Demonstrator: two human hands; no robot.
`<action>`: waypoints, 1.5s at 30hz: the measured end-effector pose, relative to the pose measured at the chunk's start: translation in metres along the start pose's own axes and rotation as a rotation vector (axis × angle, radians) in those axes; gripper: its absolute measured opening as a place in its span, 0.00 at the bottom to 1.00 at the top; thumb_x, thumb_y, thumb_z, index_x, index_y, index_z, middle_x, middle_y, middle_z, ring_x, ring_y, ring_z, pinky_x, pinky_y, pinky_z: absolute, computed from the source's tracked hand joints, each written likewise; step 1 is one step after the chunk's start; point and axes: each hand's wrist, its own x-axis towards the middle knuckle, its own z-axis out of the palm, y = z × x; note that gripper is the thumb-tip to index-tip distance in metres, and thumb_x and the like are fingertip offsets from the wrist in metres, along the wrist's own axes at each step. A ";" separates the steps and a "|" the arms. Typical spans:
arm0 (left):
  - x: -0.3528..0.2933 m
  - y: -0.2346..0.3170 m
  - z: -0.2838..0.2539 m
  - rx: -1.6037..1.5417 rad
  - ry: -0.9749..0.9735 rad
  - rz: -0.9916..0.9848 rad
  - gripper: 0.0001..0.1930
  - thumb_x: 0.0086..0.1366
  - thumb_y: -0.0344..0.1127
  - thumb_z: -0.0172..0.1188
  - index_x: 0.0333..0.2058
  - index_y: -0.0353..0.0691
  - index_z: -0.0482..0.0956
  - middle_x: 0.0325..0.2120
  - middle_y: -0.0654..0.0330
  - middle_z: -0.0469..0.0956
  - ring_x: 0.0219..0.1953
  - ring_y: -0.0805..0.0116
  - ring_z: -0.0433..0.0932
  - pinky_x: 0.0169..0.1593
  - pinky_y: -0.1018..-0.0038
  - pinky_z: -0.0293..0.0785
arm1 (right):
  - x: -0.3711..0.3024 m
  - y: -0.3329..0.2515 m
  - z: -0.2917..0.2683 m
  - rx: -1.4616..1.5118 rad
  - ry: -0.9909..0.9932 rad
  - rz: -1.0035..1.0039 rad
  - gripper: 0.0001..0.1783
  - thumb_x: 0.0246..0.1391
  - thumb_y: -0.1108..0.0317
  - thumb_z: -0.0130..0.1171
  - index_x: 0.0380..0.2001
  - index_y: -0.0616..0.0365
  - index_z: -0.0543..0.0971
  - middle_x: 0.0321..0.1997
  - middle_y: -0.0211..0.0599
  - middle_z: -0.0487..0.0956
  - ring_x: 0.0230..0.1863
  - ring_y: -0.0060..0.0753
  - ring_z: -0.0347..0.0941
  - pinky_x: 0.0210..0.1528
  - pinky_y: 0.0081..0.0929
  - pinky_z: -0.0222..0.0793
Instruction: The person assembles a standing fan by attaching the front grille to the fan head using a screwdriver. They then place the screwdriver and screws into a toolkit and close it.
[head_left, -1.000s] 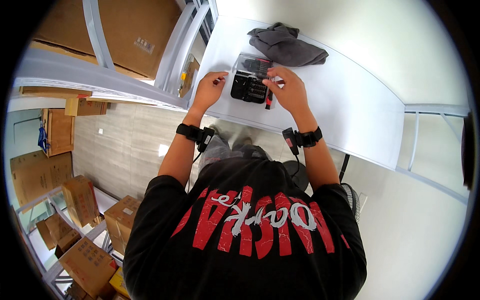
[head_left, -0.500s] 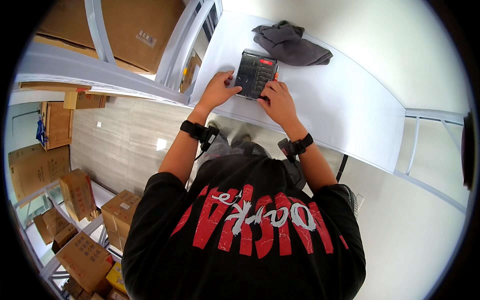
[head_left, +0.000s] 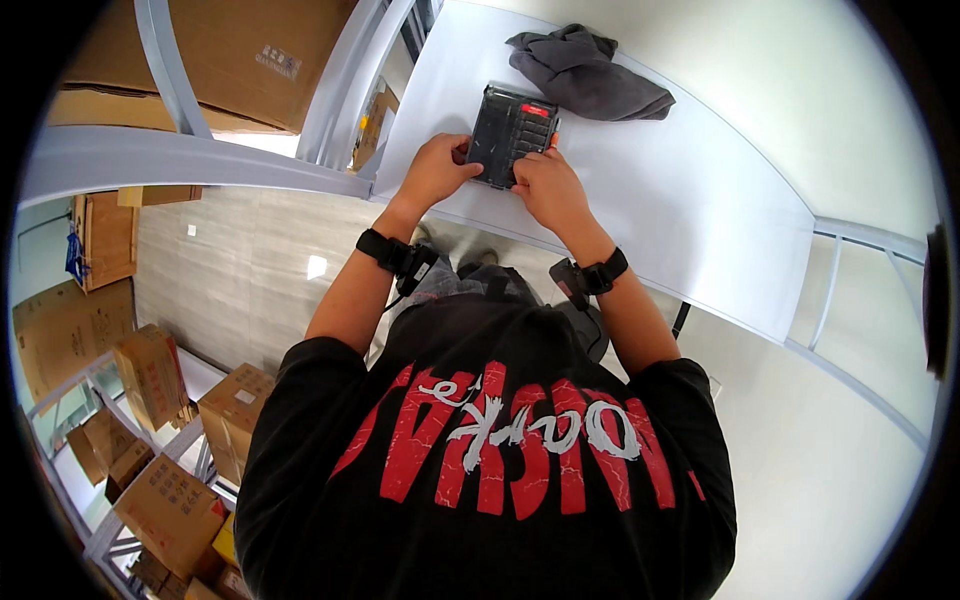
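Observation:
A flat black case (head_left: 490, 140) with small compartments down its right side and a red label (head_left: 534, 110) lies on the white table. My left hand (head_left: 438, 168) grips its left edge, thumb on the lower left corner and fingers bent along the side. Over the lower right of the case, my right hand (head_left: 550, 188) has its fingers curled together. What those fingertips hold, if anything, is hidden. A small orange piece (head_left: 555, 138) shows at the right edge of the case, just beyond my right knuckles.
A crumpled dark grey cloth (head_left: 590, 75) lies just beyond the case on the white table (head_left: 700, 220). Left of the table stands a grey metal rack (head_left: 250, 163) with a large carton (head_left: 230, 60). More cartons (head_left: 170, 510) are stacked at the lower left.
My right hand has shifted from the case's right edge onto its lower right part, its fingers more curled. The left hand stays at the left edge.

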 end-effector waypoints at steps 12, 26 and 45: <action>0.007 -0.012 -0.003 -0.285 -0.099 0.005 0.23 0.58 0.31 0.71 0.52 0.30 0.79 0.36 0.59 0.81 0.36 0.71 0.79 0.45 0.73 0.76 | 0.001 0.000 -0.004 0.009 0.016 -0.068 0.11 0.45 0.69 0.70 0.25 0.56 0.76 0.31 0.36 0.77 0.42 0.47 0.72 0.47 0.41 0.70; 0.005 -0.007 -0.014 -0.126 -0.031 -0.021 0.21 0.64 0.32 0.67 0.55 0.32 0.79 0.38 0.61 0.82 0.40 0.73 0.79 0.46 0.75 0.76 | -0.019 0.017 -0.042 0.110 0.105 0.253 0.08 0.55 0.65 0.65 0.35 0.56 0.81 0.35 0.40 0.80 0.40 0.48 0.76 0.42 0.42 0.73; -0.028 -0.013 -0.035 -0.224 -0.023 -0.012 0.17 0.65 0.34 0.67 0.50 0.33 0.82 0.38 0.59 0.83 0.41 0.72 0.79 0.47 0.75 0.76 | -0.054 0.030 -0.043 0.263 0.163 0.308 0.15 0.57 0.66 0.64 0.47 0.57 0.83 0.42 0.42 0.84 0.41 0.43 0.81 0.44 0.37 0.76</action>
